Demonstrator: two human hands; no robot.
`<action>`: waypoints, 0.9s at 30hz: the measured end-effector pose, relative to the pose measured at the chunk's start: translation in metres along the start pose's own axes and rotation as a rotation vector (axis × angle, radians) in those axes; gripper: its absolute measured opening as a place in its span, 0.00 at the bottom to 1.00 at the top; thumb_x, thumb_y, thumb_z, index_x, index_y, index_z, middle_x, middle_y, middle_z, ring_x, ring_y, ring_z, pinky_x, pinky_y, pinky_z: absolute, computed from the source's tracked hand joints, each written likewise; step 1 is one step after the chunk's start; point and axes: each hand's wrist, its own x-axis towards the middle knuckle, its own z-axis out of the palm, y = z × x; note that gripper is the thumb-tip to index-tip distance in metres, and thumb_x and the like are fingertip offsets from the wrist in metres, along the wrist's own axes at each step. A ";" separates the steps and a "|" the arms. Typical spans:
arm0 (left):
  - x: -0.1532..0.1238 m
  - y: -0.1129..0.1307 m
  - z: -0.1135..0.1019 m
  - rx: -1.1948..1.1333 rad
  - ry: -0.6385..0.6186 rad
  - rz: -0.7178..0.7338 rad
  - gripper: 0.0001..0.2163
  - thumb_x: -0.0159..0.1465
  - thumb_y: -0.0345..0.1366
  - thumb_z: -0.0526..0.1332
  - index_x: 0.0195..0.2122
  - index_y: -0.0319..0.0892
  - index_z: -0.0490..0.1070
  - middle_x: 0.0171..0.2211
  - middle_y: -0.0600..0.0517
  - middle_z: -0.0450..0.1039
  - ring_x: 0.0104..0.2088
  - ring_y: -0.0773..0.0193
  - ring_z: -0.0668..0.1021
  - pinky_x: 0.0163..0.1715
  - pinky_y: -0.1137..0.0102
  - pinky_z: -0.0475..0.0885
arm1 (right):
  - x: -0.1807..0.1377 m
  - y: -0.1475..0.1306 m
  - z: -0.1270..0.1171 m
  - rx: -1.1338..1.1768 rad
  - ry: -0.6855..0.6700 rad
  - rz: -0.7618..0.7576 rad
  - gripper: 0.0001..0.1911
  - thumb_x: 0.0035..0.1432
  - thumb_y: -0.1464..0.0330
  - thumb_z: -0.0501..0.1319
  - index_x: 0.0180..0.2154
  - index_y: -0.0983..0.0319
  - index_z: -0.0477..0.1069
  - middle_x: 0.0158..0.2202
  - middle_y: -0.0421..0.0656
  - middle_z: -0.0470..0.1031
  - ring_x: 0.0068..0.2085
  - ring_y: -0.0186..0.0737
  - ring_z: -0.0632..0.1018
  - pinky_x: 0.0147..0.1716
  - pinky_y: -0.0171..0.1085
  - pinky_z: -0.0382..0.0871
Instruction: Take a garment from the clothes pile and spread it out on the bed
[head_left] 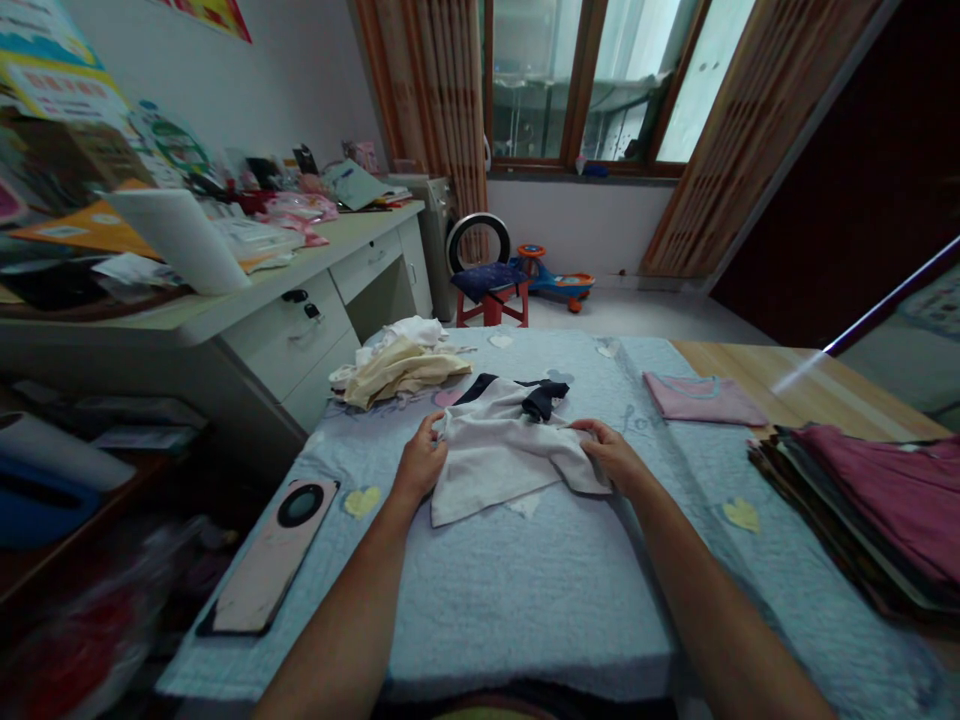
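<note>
A light grey shirt (499, 455) with dark navy parts lies loosely spread on the blue patterned cloth (525, 600). My left hand (424, 458) pinches its left edge between thumb and fingers. At the opposite side, my right hand (609, 452) grips the shirt's right edge, fingers curled over the fabric. The navy part (544, 400) sits bunched at the far end of the shirt. Just beyond my left hand lies a rumpled pile of cream and white clothes (397, 368).
A pink phone-shaped object (274, 560) lies at the left edge. To the right are a folded pink garment (703, 398) and a stack of folded clothes (877, 500). A cluttered desk (300, 275) borders the left side. Beyond stands a red stool (493, 308).
</note>
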 end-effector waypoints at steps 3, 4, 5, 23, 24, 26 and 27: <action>0.000 0.002 -0.004 -0.323 -0.132 -0.143 0.27 0.54 0.38 0.64 0.56 0.41 0.67 0.28 0.54 0.76 0.23 0.65 0.75 0.25 0.73 0.67 | -0.015 0.005 -0.014 -0.057 0.081 -0.009 0.23 0.43 0.62 0.61 0.44 0.60 0.75 0.28 0.36 0.72 0.26 0.33 0.69 0.24 0.32 0.60; 0.000 0.004 -0.006 -0.413 -0.163 -0.185 0.28 0.53 0.39 0.65 0.56 0.40 0.67 0.27 0.54 0.76 0.23 0.64 0.75 0.25 0.73 0.67 | -0.021 0.006 -0.019 -0.058 0.121 -0.021 0.23 0.43 0.61 0.61 0.43 0.60 0.75 0.29 0.36 0.72 0.27 0.34 0.70 0.25 0.32 0.61; 0.000 0.005 -0.008 -0.479 -0.178 -0.213 0.29 0.52 0.40 0.66 0.56 0.40 0.67 0.27 0.54 0.76 0.24 0.64 0.76 0.25 0.73 0.67 | -0.027 0.007 -0.023 -0.058 0.141 -0.032 0.23 0.44 0.60 0.61 0.43 0.60 0.74 0.29 0.36 0.72 0.28 0.35 0.70 0.26 0.32 0.61; -0.035 0.032 -0.022 -0.432 -0.192 -0.148 0.36 0.46 0.31 0.71 0.59 0.44 0.69 0.41 0.48 0.79 0.36 0.61 0.80 0.32 0.74 0.72 | -0.064 0.019 -0.031 -0.312 0.037 -0.209 0.27 0.50 0.59 0.64 0.52 0.56 0.76 0.45 0.43 0.79 0.41 0.46 0.77 0.42 0.41 0.70; -0.041 0.035 -0.025 -0.434 -0.219 -0.137 0.34 0.45 0.29 0.72 0.57 0.45 0.72 0.45 0.47 0.79 0.40 0.60 0.80 0.34 0.75 0.72 | -0.064 0.018 -0.030 -0.332 0.042 -0.209 0.26 0.50 0.60 0.63 0.52 0.56 0.76 0.46 0.44 0.79 0.42 0.47 0.77 0.44 0.42 0.70; -0.052 0.039 -0.029 -0.422 -0.293 -0.123 0.30 0.44 0.27 0.72 0.52 0.45 0.77 0.44 0.48 0.79 0.41 0.60 0.80 0.34 0.76 0.72 | -0.064 0.019 -0.026 -0.359 0.080 -0.192 0.24 0.50 0.60 0.61 0.49 0.57 0.78 0.45 0.44 0.80 0.43 0.48 0.77 0.46 0.43 0.69; -0.056 0.039 -0.030 -0.410 -0.335 -0.131 0.29 0.45 0.27 0.70 0.51 0.45 0.78 0.40 0.50 0.79 0.37 0.61 0.79 0.31 0.76 0.71 | -0.063 0.020 -0.024 -0.369 0.102 -0.184 0.23 0.50 0.61 0.60 0.48 0.58 0.78 0.43 0.44 0.80 0.42 0.48 0.77 0.46 0.43 0.69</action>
